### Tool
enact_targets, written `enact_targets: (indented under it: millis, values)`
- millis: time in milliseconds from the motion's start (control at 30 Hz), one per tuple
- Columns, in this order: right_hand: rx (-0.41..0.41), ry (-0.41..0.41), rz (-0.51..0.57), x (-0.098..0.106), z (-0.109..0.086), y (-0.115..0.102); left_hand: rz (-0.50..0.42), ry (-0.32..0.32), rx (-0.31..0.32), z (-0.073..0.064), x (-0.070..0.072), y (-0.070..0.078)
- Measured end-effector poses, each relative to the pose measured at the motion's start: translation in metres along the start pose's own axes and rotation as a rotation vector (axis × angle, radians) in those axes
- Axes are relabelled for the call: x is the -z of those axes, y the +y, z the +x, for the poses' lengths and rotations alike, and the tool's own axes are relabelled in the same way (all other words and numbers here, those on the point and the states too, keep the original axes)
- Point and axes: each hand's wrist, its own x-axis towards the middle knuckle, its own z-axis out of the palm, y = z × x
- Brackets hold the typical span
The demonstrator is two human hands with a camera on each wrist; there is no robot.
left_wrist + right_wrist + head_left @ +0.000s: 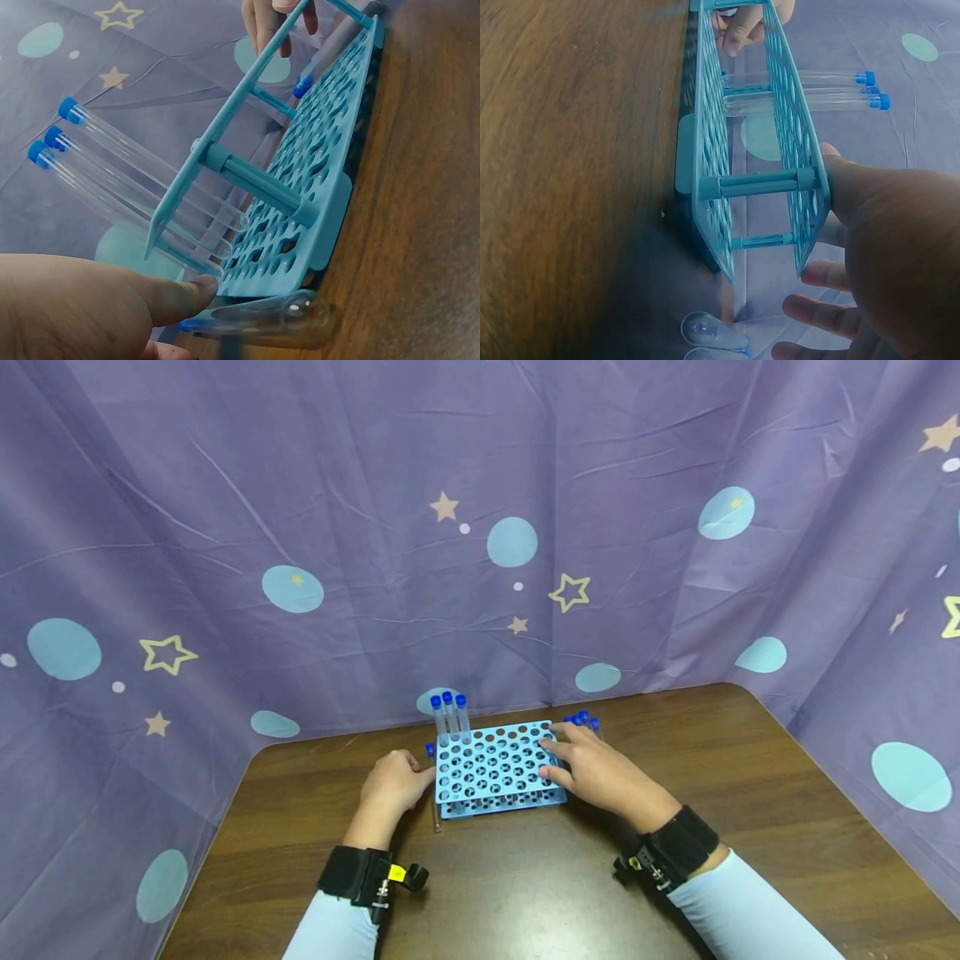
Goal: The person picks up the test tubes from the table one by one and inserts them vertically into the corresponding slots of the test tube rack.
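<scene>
A light-blue test tube rack (498,768) stands between the hands, with three clear, blue-capped test tubes (450,718) upright in its back left corner. At its left end, my left hand (393,783) has the thumb and curled fingers on either side of a single test tube (259,319) that lies along the rack's short side. The thumb hides part of that tube in the head view. My right hand (600,772) rests at the rack's right end, its fingers spread over the top plate's edge. In the right wrist view its thumb (831,154) is at that plate.
Several more blue-capped tubes (583,718) lie beyond the rack's right end, partly behind the right hand. The brown wooden table (495,885) meets a purple curtain (360,527) at its back and sides.
</scene>
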Motion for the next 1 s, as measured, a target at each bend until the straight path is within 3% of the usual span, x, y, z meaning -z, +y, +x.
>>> enact_targets:
  millis: [200,667,1000]
  values:
    - [0.012,0.011,0.000,-0.002,0.001,0.001,0.021,0.034,0.000,0.000,-0.002,0.001]
    - [-0.001,0.003,0.014,0.000,-0.001,0.000,-0.036,-0.015,0.034,-0.003,0.006,0.003]
    - [-0.002,-0.001,0.013,0.001,0.000,-0.001,-0.098,-0.030,0.001,-0.004,0.014,-0.002]
